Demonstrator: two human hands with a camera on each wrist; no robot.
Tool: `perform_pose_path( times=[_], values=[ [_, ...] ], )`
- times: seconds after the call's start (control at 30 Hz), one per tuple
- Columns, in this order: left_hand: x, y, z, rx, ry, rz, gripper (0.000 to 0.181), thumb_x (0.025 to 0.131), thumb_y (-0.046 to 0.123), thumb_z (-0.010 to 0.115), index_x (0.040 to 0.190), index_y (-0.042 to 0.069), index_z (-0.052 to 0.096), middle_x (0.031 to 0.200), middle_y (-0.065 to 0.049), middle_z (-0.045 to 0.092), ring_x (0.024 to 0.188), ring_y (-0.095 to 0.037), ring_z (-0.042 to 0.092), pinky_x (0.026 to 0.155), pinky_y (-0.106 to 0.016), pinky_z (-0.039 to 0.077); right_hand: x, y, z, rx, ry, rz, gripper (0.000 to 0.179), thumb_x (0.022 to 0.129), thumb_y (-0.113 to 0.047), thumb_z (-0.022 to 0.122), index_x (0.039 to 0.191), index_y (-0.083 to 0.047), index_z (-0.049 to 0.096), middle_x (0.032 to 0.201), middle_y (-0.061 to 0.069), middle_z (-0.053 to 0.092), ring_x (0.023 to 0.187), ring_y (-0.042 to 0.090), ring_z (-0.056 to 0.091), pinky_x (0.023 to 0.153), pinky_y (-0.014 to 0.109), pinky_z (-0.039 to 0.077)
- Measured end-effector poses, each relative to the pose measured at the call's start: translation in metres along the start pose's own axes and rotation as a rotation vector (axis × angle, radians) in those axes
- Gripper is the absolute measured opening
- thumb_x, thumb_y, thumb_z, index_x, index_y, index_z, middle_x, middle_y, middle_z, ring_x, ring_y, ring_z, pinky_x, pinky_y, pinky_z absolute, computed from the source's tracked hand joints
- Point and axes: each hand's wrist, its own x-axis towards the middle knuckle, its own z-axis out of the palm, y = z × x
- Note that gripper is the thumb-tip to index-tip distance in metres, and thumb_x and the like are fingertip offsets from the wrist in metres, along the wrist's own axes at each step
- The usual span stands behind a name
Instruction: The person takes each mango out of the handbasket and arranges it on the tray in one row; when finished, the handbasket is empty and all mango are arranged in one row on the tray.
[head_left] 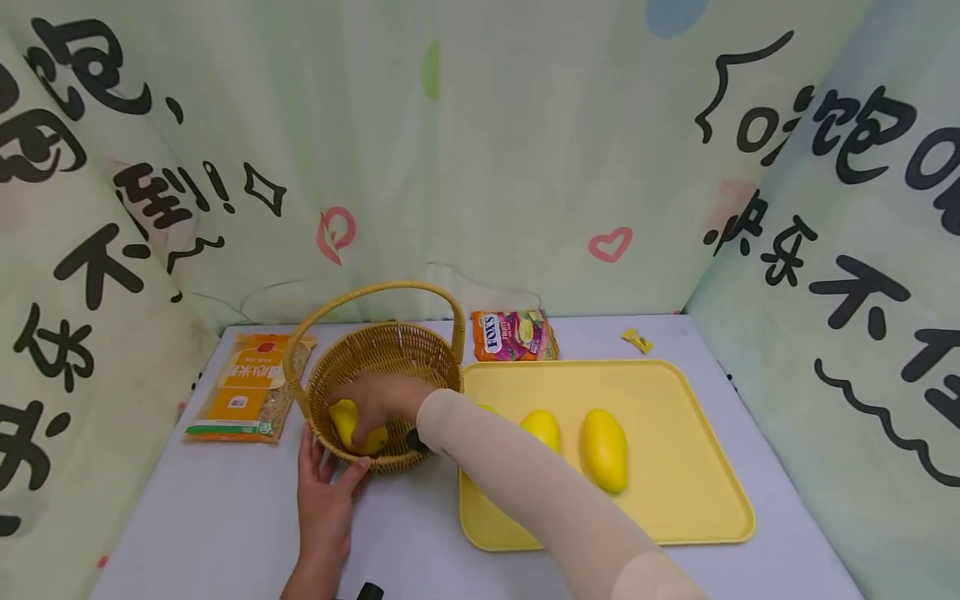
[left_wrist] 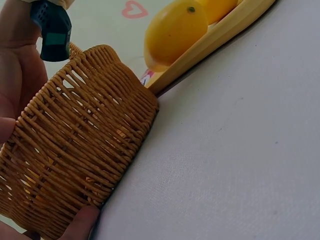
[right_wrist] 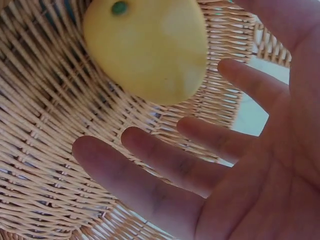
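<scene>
A yellow mango (head_left: 347, 425) lies inside the brown wicker basket (head_left: 390, 354). My right hand (right_wrist: 240, 165) is inside the basket with its fingers spread, and the right wrist view shows the mango (right_wrist: 147, 50) lying apart from the fingertips. At the basket's near left side my left hand (head_left: 326, 500) holds the rim, thumb on the edge and fingers along the outer wall. In the left wrist view a left fingertip (left_wrist: 84, 222) presses low on the weave. On the yellow tray (head_left: 697, 467) lie mangoes (head_left: 604, 450), some partly hidden by my right sleeve.
To the left of the basket lies an orange grain packet (head_left: 243, 387). A Fox's candy bag (head_left: 514, 335) sits behind the tray, and a small yellow wrapped candy (head_left: 637, 340) lies at the back right. The basket's tall handle (head_left: 375, 287) arches over its opening.
</scene>
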Motion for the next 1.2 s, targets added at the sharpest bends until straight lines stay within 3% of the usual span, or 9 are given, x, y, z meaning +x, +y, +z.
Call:
perform_pose_path(
  times=[0.2, 0.4, 0.63, 0.9, 1.2],
  values=[
    [0.001, -0.001, 0.000, -0.001, -0.003, 0.003, 0.113, 0.095, 0.000, 0.074, 0.167, 0.052, 0.002, 0.180, 0.002, 0.003, 0.163, -0.031, 0.021, 0.102, -0.029, 0.058, 0.005, -0.001, 0.003, -0.059, -0.027, -0.020, 0.077, 0.085, -0.039, 0.086, 0.154, -0.040, 0.052, 0.149, -0.011, 0.059, 0.133, 0.011, 0.052, 0.102, 0.028, 0.052],
    [0.001, -0.001, 0.000, -0.008, -0.006, 0.008, 0.114, 0.095, 0.000, 0.075, 0.168, 0.049, 0.002, 0.180, 0.001, 0.004, 0.163, -0.032, 0.021, 0.100, -0.026, 0.058, 0.011, -0.002, 0.007, -0.123, -0.064, -0.087, 0.073, 0.089, -0.037, 0.083, 0.156, -0.034, 0.052, 0.135, -0.010, 0.065, 0.111, 0.009, 0.056, 0.092, 0.022, 0.050],
    [0.000, 0.000, 0.000, 0.003, 0.005, -0.002, 0.113, 0.095, 0.002, 0.075, 0.167, 0.052, 0.004, 0.180, 0.004, 0.006, 0.163, -0.031, 0.022, 0.104, -0.032, 0.056, 0.012, -0.004, 0.008, -0.142, -0.065, -0.107, 0.074, 0.086, -0.035, 0.088, 0.153, -0.032, 0.056, 0.137, -0.011, 0.065, 0.116, 0.007, 0.057, 0.099, 0.022, 0.052],
    [-0.001, 0.002, 0.001, 0.043, 0.016, 0.018, 0.113, 0.094, 0.003, 0.075, 0.168, 0.048, 0.003, 0.180, 0.001, 0.006, 0.163, -0.033, 0.020, 0.103, -0.029, 0.055, 0.006, -0.005, 0.007, -0.118, -0.074, -0.054, 0.083, 0.085, -0.032, 0.088, 0.158, -0.033, 0.049, 0.150, -0.010, 0.060, 0.129, 0.009, 0.058, 0.108, 0.025, 0.051],
    [-0.002, 0.002, 0.001, 0.034, 0.017, 0.018, 0.113, 0.094, 0.000, 0.075, 0.168, 0.047, 0.004, 0.180, 0.001, 0.005, 0.163, -0.032, 0.020, 0.099, -0.021, 0.057, 0.001, -0.002, 0.009, -0.130, -0.092, 0.024, 0.086, 0.084, -0.027, 0.089, 0.157, -0.043, 0.047, 0.144, -0.009, 0.061, 0.114, 0.010, 0.055, 0.091, 0.027, 0.054]
  ],
)
